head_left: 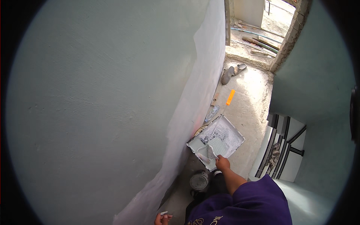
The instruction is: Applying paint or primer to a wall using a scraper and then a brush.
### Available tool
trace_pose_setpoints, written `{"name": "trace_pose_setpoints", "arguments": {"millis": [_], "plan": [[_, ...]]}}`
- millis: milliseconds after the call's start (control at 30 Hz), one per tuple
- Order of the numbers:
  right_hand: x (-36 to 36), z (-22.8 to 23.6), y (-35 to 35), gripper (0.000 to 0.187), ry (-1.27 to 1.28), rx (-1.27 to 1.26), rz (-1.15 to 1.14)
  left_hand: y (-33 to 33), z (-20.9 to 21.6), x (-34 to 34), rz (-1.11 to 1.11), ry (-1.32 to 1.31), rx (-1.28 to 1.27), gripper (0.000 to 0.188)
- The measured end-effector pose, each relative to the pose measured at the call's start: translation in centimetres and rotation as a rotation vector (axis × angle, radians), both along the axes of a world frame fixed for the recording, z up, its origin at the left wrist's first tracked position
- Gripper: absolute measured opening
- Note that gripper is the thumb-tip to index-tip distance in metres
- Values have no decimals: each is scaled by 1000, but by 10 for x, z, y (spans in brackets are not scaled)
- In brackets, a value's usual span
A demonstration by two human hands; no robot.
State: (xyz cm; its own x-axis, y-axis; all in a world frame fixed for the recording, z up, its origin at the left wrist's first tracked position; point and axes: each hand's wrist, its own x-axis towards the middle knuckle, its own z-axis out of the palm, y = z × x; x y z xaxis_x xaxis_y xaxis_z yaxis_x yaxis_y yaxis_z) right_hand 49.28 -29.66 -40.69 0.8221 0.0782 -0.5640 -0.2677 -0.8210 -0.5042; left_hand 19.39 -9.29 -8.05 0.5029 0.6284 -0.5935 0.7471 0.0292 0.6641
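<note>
A square paint tray [235, 131], white inside with dark smears and paint-crusted edges, lies on the floor beside the left wall. My right hand [222, 162] is closed at the tray's near edge on a pale, thin-edged piece [212, 153] that reaches into the paint; its exact kind cannot be made out. A roller with an orange handle [230, 97] rests with its thin rod across the tray's far corner. Low at the bottom edge, my left hand [163, 219] has bent fingers around a small white object [164, 213], too small to name.
A round paint can [199, 180] stands near my feet. Past the tray lie a clear plastic bottle [212, 113] and a pair of shoes [232, 73]. The grey-green left wall [112, 93] has a white-painted lower band. A doorway with pipes outside opens ahead; striped steps [275, 152] are at right.
</note>
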Motion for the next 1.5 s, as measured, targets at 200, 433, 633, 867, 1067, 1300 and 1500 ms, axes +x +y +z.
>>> {"name": "trace_pose_setpoints", "arguments": {"millis": [200, 433, 633, 867, 1067, 1300, 1500], "plan": [[4, 8, -5, 29, 57, 2, -26, -3, -1, 6, -62, -40, 18, 27], [0, 10, -9, 32, 102, 9, -83, -6, 5, 11, -42, -25, -8, 27], [-2, 8, -12, 32, 99, 38, -137, -5, -9, 4, -85, -92, 71, 29], [-1, -42, -35, 38, 122, 316, -402, -1, -16, 2, -56, -174, 15, 27], [4, -15, -47, 26, 198, 404, -531, 2, -14, 7, -78, -242, 10, 26], [4, 34, -54, 19, 696, 766, -961, 5, -10, 0, -84, -302, 27, 27], [1, -4, -53, 34, 97, 69, -221, 1, -8, -17, -80, -297, 17, 27]]}}
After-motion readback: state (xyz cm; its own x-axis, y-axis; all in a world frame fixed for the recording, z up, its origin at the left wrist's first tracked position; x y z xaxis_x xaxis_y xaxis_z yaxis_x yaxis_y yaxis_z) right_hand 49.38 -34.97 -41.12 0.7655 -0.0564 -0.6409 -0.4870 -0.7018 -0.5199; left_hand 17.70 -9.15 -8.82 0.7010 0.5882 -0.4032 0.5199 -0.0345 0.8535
